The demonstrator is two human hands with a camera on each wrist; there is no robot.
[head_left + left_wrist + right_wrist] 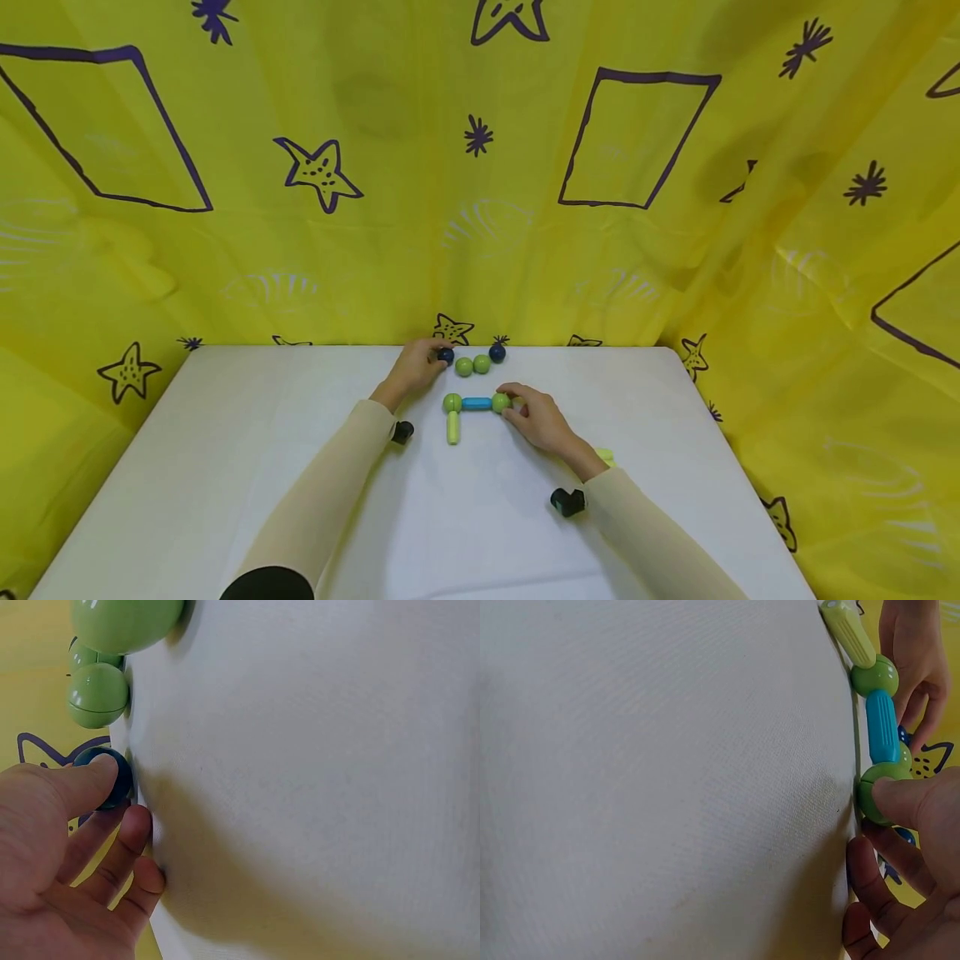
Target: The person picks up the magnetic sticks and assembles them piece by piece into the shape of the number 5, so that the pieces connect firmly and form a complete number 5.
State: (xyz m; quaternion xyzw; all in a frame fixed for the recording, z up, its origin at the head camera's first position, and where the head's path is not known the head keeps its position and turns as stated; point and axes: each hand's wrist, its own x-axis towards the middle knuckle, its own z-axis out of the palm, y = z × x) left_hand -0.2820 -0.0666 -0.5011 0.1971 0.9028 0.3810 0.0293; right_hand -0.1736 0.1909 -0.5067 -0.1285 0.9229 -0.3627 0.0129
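Near the table's back edge my left hand (417, 365) pinches a dark blue ball (112, 777) between thumb and fingers. My right hand (542, 423) grips the green ball (501, 403) at the right end of a joined piece, thumb on it in the right wrist view. A blue ribbed rod (477, 403) links that ball to another green ball (452, 403). From this second ball a pale yellow-green rod (453, 428) points toward the table's front. Two loose green balls, one left (464, 367) and one right (482, 363), sit beside the left hand.
Another dark blue ball (497, 353) lies at the back edge, right of the loose green balls. Pale yellow-green pieces (606, 457) show partly behind the right forearm. A white cloth covers the table (300, 467); a yellow patterned curtain (405, 167) hangs behind it.
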